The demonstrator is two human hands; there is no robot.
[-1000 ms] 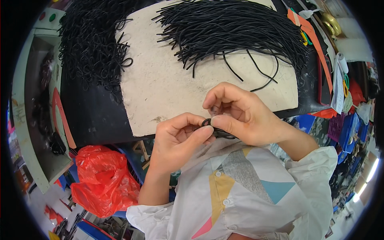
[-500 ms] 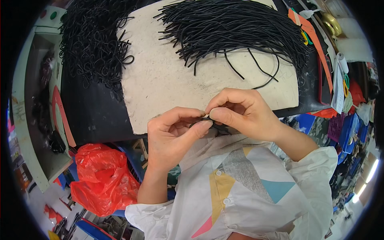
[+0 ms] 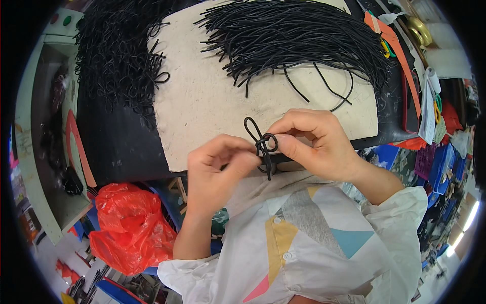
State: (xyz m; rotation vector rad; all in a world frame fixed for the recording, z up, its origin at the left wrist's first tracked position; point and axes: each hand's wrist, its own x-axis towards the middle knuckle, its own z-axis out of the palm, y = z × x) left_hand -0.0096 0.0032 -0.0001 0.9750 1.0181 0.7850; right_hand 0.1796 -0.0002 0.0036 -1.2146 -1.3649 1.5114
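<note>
Nearest, the left hand (image 3: pixel 217 169) and right hand (image 3: pixel 316 144) meet just before the pale felt pad (image 3: pixel 212 96) on the tabletop; each grip is closed, fingertips pinching a short black rubber cord (image 3: pixel 262 144) looped into a knot, one loop standing up, one end hanging down. Left of the pad and lower lies a crumpled red plastic bag (image 3: pixel 132 225). On the pad's far half spreads a sheaf of straight black cords (image 3: pixel 293 38); off its far left corner sits a heap of looped black cords (image 3: pixel 119 55). Right of the pad, flat orange strips (image 3: pixel 397 55) run along the tabletop edge, partly cut off.
</note>
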